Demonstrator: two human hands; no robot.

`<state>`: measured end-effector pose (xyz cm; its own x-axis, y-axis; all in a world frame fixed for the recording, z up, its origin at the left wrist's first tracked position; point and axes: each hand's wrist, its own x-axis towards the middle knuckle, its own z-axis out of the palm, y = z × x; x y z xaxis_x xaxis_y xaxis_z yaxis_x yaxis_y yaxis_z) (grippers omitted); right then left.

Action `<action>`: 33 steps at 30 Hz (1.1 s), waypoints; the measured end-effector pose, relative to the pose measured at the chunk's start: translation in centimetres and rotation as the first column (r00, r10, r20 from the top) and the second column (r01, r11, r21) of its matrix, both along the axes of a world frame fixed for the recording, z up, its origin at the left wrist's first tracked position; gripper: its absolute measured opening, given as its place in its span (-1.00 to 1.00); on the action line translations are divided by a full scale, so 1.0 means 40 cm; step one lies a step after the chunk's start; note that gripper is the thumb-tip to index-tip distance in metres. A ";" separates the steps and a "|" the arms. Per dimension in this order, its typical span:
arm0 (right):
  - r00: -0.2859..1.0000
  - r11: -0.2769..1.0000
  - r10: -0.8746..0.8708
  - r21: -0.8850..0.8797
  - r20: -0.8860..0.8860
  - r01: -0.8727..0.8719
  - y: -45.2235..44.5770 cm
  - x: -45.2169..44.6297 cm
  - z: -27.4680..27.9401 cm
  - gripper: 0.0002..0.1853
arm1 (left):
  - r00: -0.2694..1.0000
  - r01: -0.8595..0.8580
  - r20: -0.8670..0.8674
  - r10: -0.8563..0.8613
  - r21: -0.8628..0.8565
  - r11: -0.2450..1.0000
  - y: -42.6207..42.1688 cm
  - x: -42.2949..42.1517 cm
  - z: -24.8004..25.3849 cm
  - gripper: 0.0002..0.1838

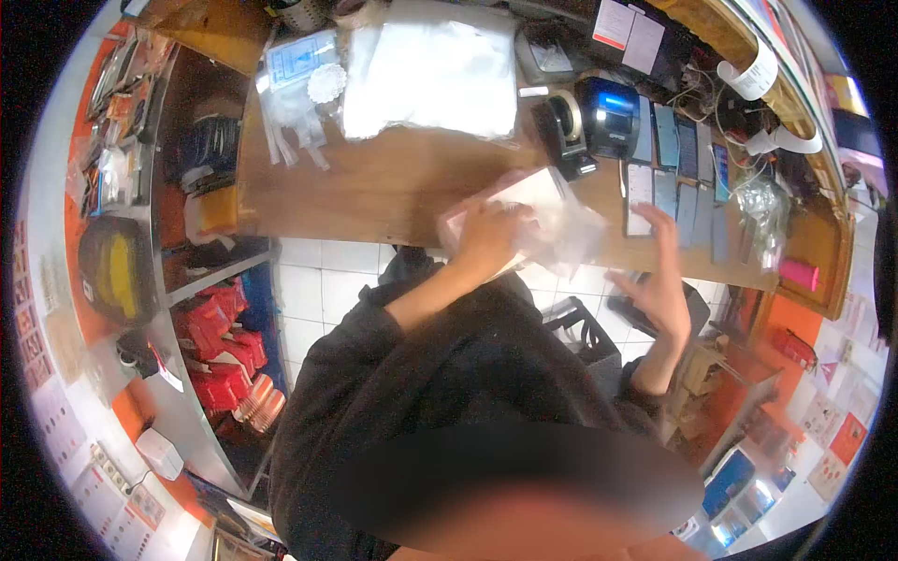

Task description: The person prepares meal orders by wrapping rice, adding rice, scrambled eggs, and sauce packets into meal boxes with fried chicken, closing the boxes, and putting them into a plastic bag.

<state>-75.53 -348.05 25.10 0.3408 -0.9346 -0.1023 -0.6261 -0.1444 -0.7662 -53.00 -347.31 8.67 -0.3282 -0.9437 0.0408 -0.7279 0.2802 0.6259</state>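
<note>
Near the front edge of the wooden table (374, 187), my left hand (494, 234) has its fingers closed on a clear plastic bag (578, 229) with something white and pinkish inside. The bag is tilted and partly blurred, and it overhangs the edge. My right hand (659, 280) is raised to the right of the bag, apart from it, with thumb and fingers spread and nothing between them. Just beyond that hand, several phones (665, 192) lie in rows on the table.
A stack of white plastic bags (430, 75) lies at the back. A tape dispenser (564, 126) and a small printer (610, 117) stand right of it. Shelves with red packets (220, 346) are at the left; a black crate (594, 346) is below the table.
</note>
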 end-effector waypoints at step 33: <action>0.693 0.647 0.718 -0.307 -0.061 -0.698 -0.165 0.236 -0.424 -0.67 | 0.863 0.443 0.282 -0.419 -0.021 0.896 -0.149 0.045 0.021 -0.29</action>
